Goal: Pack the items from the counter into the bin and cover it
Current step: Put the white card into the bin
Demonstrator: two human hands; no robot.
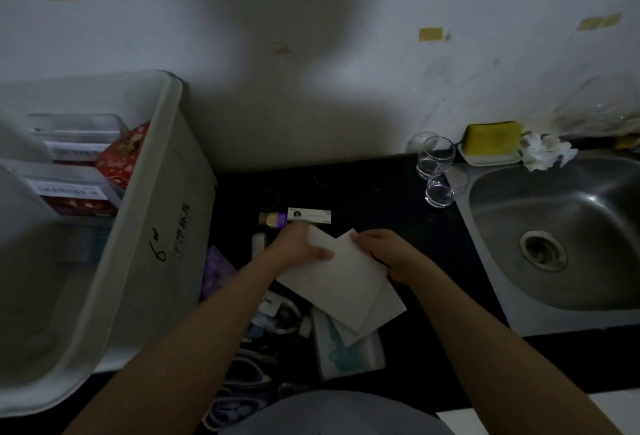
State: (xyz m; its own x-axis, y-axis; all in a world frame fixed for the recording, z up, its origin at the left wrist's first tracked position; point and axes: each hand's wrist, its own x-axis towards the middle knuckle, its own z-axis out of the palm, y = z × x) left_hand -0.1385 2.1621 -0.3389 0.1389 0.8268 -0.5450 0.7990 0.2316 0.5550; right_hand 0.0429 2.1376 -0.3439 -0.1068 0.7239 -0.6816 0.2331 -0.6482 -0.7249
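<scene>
Both hands are holding white paper sheets (341, 278) above the dark counter (381, 199): the left hand (299, 247) is pinching their left edge, thumb lying on top, while the right hand (384, 254) is gripping the right edge with curled fingers. The white bin (152, 226) is standing open at the left, already containing red boxes (121, 154). A small bottle (272, 219), a flat carton (310, 215) and a tissue pack (346, 351) are lying on the counter near the sheets.

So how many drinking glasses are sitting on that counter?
2. One clear drinking glass stands at the wall beside the yellow sponge; the other clear glass sits just in front, nearer the steel sink. None seem hidden.
</scene>
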